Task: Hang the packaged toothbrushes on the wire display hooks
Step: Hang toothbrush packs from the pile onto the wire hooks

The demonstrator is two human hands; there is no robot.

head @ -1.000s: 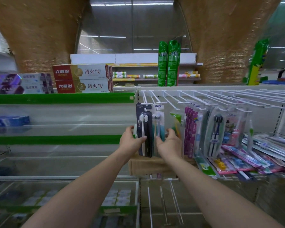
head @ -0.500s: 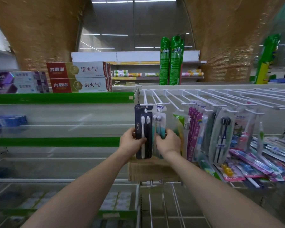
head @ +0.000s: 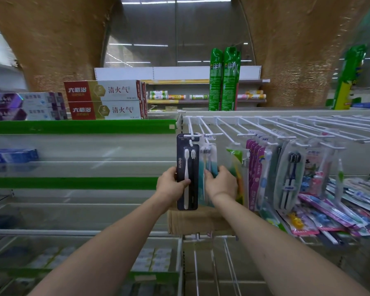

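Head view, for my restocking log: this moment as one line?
left hand: grips dark AUBO pack | right hand: holds teal pack | both packs at leftmost hooks

Dim, greenish light comes from ceiling strip lights [head: 175, 2], their glare streaking the glossy back wall, while wide-angle distortion bows the brown pillars [head: 58, 45] and blur softens the lower corners.

The toothbrush pack [head: 187, 171] at centre frame is black with white brushes. Upper left, toothpaste boxes [head: 105, 99] are red and white; the shelf strip [head: 79, 126] below them is green.
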